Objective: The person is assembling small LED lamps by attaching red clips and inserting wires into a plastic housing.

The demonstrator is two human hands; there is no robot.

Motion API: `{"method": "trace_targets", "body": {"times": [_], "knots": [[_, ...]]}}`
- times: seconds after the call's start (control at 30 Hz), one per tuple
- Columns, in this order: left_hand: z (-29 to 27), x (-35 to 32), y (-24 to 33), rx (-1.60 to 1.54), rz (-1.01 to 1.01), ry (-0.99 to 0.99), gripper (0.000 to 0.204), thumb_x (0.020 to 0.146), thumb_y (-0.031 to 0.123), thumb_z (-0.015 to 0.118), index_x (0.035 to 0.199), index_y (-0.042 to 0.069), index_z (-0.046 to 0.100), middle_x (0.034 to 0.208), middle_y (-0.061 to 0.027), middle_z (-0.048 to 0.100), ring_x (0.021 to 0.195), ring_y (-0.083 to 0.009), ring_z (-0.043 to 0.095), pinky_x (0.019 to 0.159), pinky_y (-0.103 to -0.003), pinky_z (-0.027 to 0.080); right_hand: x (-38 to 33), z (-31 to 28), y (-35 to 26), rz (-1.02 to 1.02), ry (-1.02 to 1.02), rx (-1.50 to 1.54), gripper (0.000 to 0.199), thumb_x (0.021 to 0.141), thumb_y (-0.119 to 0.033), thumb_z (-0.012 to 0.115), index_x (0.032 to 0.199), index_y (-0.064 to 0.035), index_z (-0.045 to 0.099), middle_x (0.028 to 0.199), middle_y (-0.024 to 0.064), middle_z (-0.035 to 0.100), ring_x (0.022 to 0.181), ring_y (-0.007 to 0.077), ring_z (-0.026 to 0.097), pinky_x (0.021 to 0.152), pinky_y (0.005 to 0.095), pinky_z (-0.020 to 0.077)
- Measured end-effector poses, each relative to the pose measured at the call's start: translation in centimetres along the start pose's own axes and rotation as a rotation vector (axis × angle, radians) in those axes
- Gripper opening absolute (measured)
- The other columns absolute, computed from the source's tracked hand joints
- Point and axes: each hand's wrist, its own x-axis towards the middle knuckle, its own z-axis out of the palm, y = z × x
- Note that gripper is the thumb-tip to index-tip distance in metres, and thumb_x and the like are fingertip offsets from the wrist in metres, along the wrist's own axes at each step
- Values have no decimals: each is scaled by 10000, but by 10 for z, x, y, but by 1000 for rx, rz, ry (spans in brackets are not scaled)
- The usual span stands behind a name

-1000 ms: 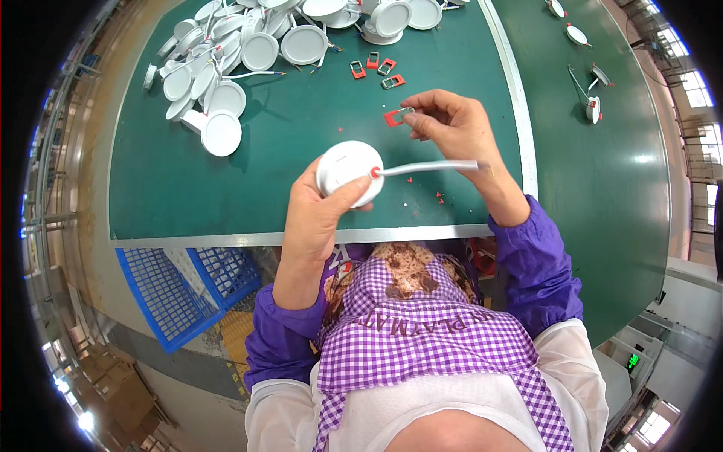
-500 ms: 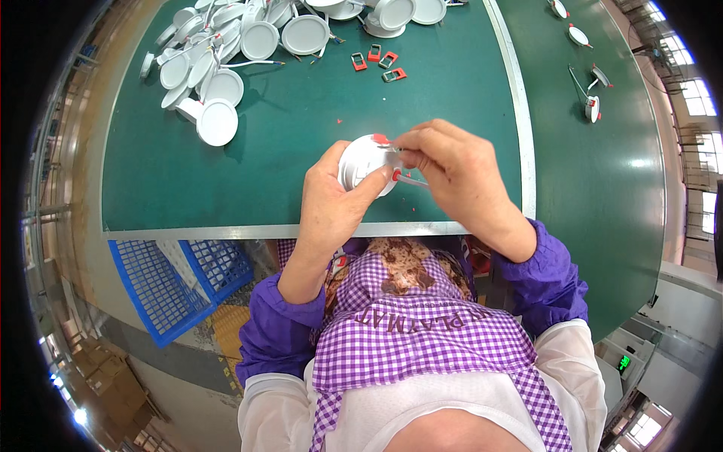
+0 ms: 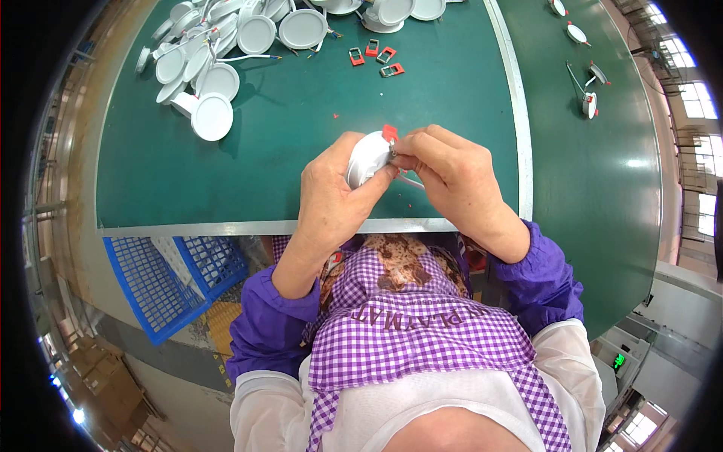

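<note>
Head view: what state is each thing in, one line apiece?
White round lamp housing: held on edge above the table.
Red clip: at the housing's rim, pinched.
Left hand: gripping the housing.
Right hand: fingers on the clip.
Loose red clips: lying apart on the green table.

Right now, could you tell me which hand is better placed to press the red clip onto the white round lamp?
Right hand: its fingertips already pinch the red clip, while the left hand grips the white round lamp.
</note>
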Motion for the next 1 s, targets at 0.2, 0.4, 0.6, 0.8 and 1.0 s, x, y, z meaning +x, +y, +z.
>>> {"method": "trace_targets", "body": {"times": [0.2,0.4,0.6,0.8,1.0], "knots": [[-8,-3,0,-40,42,-107,219,821,91,717,1005,15,626,852,-12,639,772,-67,581,666,-229,466,-4,4,19,5,-3,170,205,760,-13,689,952,-28,622,845,75,629,676,224,635,594,306,501],[-4,-5,-3,-336,-15,-196,349,755,147,810,1024,23,624,865,-25,651,769,-84,602,673,-240,494,-3,-9,23,517,-242,656,404,774,-109,762,1124,4,595,915,52,637,678,74,606,596,236,482],[2,-6,0,-424,-64,-133,337,776,170,802,1006,4,620,836,-42,666,735,-79,625,641,-220,516,-1,-15,10,543,-278,794,303,868,-106,677,1128,24,593,927,48,638,685,71,613,599,221,507],[0,-11,20,-343,26,-68,251,815,146,761,958,2,615,823,-51,663,722,-81,623,633,-219,512,1,-25,5,528,-295,849,278,922,-128,621,1150,26,582,934,53,634,655,76,614,583,221,515],[9,-7,12,-560,-229,-77,232,858,146,719,996,4,597,863,-49,656,735,-80,614,645,-227,513,8,-21,12,578,-331,893,281,930,-158,618,1141,25,587,875,52,640,616,73,601,538,200,473]]}}
